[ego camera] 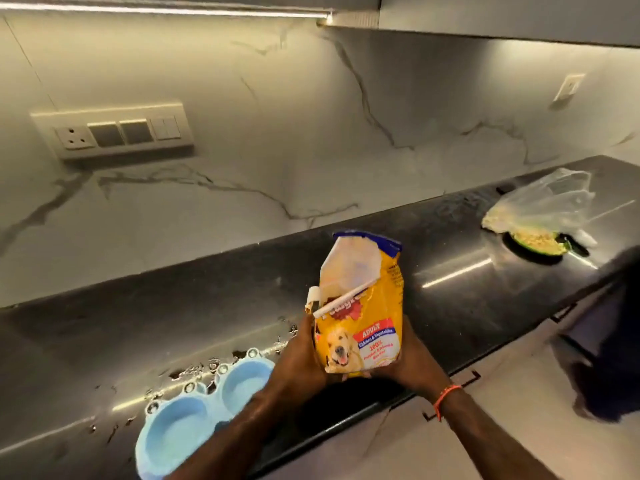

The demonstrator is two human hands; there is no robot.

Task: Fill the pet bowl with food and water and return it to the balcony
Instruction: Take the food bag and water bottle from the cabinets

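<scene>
A yellow dog food bag (360,306) stands upright above the dark counter's front edge, its top torn open with a white flap folded back. My left hand (298,362) grips its lower left side and my right hand (412,358) grips its lower right side. A light blue double pet bowl (194,410) lies on the counter to the left of the bag, partly hidden by my left forearm. Both of its cups look empty.
Water drops (207,368) are scattered on the black counter (467,271) behind the bowl. A clear plastic bag (547,206) and a green dish with pale food (536,242) sit at the right. A socket panel (114,131) is on the marble wall.
</scene>
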